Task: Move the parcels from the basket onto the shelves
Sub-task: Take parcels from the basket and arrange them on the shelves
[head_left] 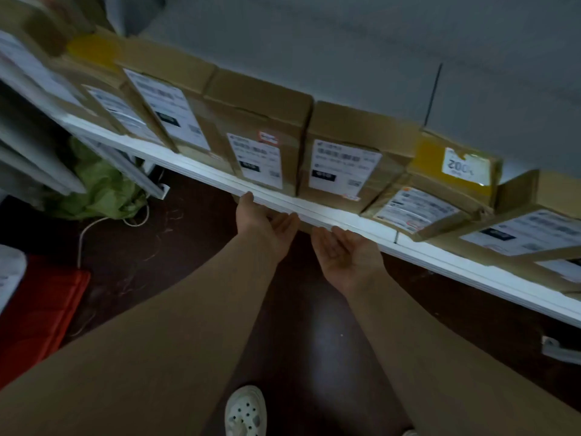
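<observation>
Head view, looking down along a white shelf (440, 258) set against a grey wall (345, 42). On it, a row of brown cardboard parcels (261, 121) standing side by side, white labels facing out. Toward the right, a parcel with yellow tape (430, 152) and, in front of it, a flat parcel (415, 212) lying tilted over the shelf's front edge. Further right, more labelled boxes, partly cut off by the frame.

Left grip (267, 221) palm-up at the shelf's front edge, thumb touching the edge, fingers loose, holding nothing. Right grip (342, 253) just beside it, also palm-up, fingertips at the underside of the edge, relaxed and likewise holding nothing.

Below the shelf, dark floor (298, 325). At lower left, part of a red basket (37, 309), with something white (9, 272) at its near side, too cropped to identify. Crumpled green bag (97, 190) under the shelving on the left, a white cable (94, 225) looping beside it. One white perforated shoe (245, 410) at the bottom edge.
</observation>
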`<state>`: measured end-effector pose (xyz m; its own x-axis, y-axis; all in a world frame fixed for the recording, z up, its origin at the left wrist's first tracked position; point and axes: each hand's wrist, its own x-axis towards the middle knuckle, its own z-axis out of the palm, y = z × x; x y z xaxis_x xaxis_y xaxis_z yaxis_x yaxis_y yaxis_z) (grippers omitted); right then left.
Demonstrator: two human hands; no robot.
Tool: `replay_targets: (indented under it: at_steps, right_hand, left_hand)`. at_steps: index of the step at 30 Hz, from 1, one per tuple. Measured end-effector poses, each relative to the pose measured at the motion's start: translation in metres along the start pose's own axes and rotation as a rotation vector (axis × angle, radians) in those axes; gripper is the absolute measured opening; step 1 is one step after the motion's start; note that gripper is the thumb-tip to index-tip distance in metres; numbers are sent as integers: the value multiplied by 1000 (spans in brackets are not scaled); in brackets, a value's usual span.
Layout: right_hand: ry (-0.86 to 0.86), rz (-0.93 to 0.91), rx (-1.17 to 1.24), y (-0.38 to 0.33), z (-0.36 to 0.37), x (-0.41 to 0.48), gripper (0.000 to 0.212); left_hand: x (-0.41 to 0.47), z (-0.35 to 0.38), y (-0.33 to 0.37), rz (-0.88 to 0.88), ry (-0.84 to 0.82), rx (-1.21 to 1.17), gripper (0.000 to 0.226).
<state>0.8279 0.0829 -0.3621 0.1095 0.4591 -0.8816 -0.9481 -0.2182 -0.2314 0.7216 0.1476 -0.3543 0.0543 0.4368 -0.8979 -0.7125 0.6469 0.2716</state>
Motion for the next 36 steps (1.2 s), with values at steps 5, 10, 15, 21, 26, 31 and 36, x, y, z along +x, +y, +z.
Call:
replay_targets:
  at_steps: [5, 10, 15, 21, 26, 31, 36]
  right_hand:
    - [-45, 45, 62, 42, 44, -2, 34]
    - [-57, 87, 189, 57, 73, -1, 47]
    - [-51, 101, 278, 57, 90, 5, 58]
    - [-6, 104, 394, 59, 103, 10, 61]
    - [-29, 171, 547, 66, 103, 32, 48]
    - [71, -10, 574, 61, 100, 34, 45]
    - [99, -15, 550, 57, 100, 35, 44]
  left_hand:
    - [-8, -22, 60, 66, 16, 39, 53]
    - [-10, -28, 101, 108, 22, 3, 57]
    - [-6, -22, 117, 85, 5, -55, 63]
    - [2, -13, 135, 58, -20, -111, 72]
    - [18, -6, 137, 37, -56, -71, 70]
    - [33, -6, 136, -17, -67, 3, 76]
    - [44, -4, 130, -38, -118, 136, 67]
